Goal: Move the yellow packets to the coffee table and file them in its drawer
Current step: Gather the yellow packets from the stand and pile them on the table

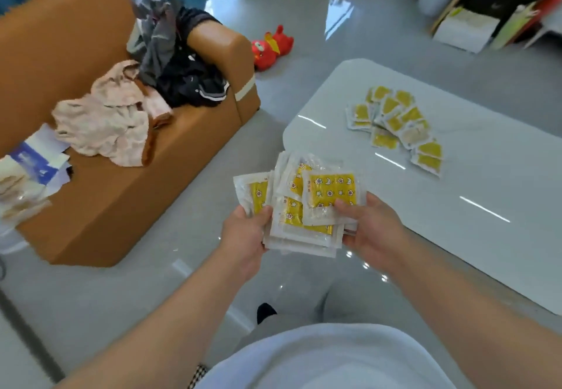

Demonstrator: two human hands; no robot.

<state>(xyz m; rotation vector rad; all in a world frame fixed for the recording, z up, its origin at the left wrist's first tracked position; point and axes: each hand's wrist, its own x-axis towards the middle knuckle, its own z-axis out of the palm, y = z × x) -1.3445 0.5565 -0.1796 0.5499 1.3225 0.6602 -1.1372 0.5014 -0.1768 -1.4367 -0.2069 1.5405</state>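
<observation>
Over grey floor (121,297) beside the coffee table (456,221), left hand (243,236) and right hand (371,227) clutch yellow packets (304,206)

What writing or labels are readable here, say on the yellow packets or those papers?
None is readable.
Held yellow packets: star and moon prints only, no words.
Packets on the coffee table: too small.
Blue-and-white papers on the sofa: blurred.

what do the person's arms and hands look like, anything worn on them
Both forearms are bare, with no sleeves on them. The left hand and right hand wear no gloves, and no rings or watch show. A small black-and-white checked patch sits by the left elbow; what it is is unclear.
</observation>
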